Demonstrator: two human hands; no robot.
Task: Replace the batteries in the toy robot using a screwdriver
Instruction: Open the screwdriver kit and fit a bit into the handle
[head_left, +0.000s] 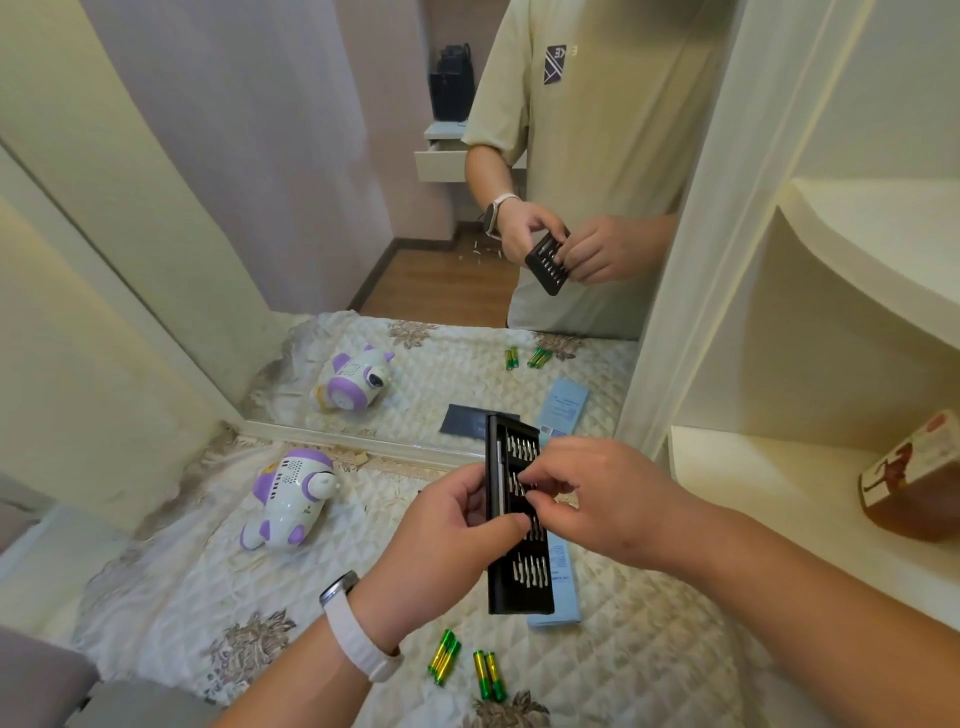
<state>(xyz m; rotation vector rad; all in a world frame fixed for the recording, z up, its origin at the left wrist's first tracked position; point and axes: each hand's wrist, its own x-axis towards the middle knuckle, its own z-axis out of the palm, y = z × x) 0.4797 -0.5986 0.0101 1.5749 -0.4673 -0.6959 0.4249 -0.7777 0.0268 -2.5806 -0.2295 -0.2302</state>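
A white and purple toy robot (291, 501) lies on its side on the quilted cloth, left of my hands. My left hand (447, 540) grips the left edge of a black screwdriver bit case (519, 571) and holds it above the table. My right hand (587, 493) reaches over the case, and its fingertips pinch a small bit in the middle rows. Rows of silver bits fill the tray. Two pairs of green and yellow batteries (444, 657) (488, 675) lie on the cloth near my left wrist.
A mirror (311, 208) stands behind the table and repeats the scene. A light blue box sleeve (558, 613) lies under the case. A brown jar (914, 483) sits on the white shelf at right. The quilted cloth (208, 597) covers the tabletop.
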